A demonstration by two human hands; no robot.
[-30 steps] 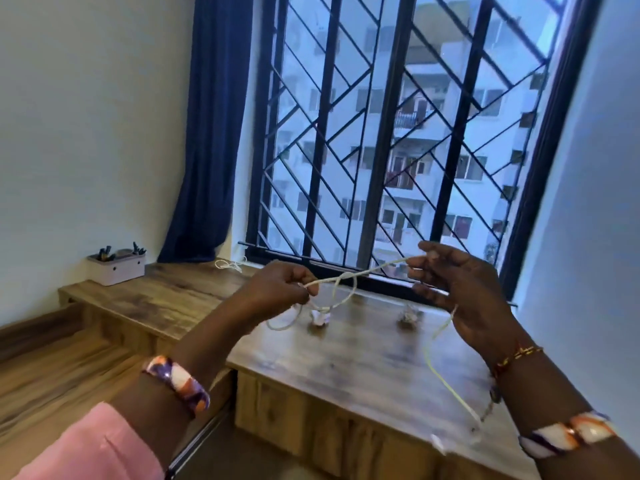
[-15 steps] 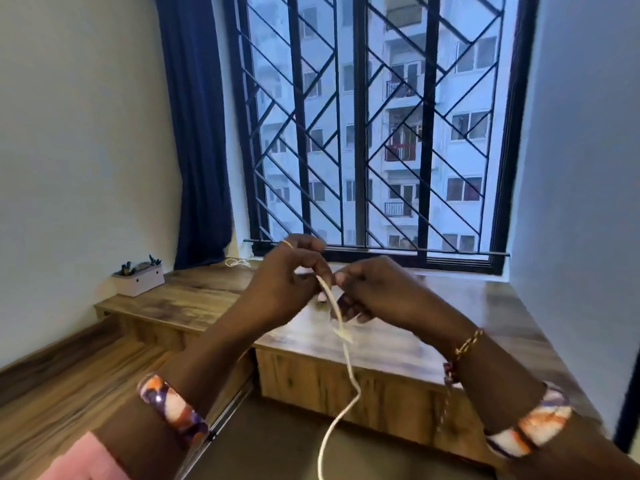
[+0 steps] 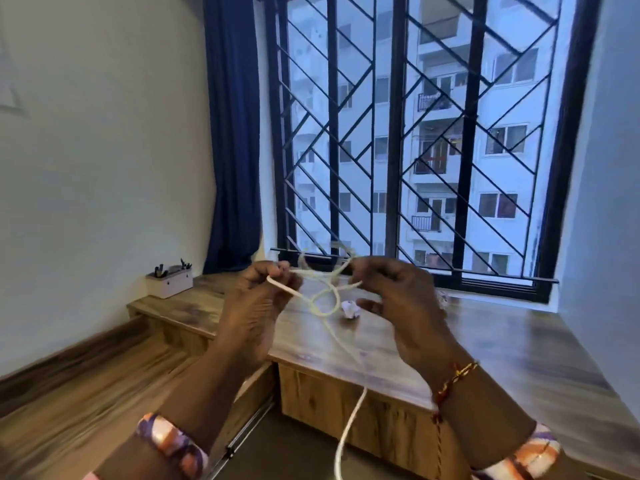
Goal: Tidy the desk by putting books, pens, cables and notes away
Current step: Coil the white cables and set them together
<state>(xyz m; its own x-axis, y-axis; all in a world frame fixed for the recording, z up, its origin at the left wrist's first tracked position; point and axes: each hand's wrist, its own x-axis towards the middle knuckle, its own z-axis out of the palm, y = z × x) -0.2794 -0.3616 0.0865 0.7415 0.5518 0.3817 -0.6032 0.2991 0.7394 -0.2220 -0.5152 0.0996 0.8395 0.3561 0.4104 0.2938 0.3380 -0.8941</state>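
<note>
The left hand (image 3: 258,303) is raised in front of the window, its fingers curled and pinching a pale cable (image 3: 325,299) near the fingertips. The right hand (image 3: 394,299) is level with it and a little apart, thumb and fingers also curled around the same cable, so the cord stretches between the two hands. In the gap between them the cable crosses itself and forms a loose loop — the loop hangs just below the line of the fingers. From the loop one long strand drops down past the front edge of the wooden surface (image 3: 502,348) and runs out of the bottom of the view.

Both hands are held in the air above the near part of the surface, not resting on it. On the surface just behind the loop lies a small crumpled white scrap (image 3: 350,310); what it is cannot be told. Far to the left, at the back corner against the wall, stands a white organiser box (image 3: 170,283) with dark items sticking out of its top — too small to name. A dark blue curtain (image 3: 232,140) hangs beside the barred window (image 3: 398,133). Patterned bangles sit on both wrists, and the right wrist also carries a thin red and gold thread.
</note>
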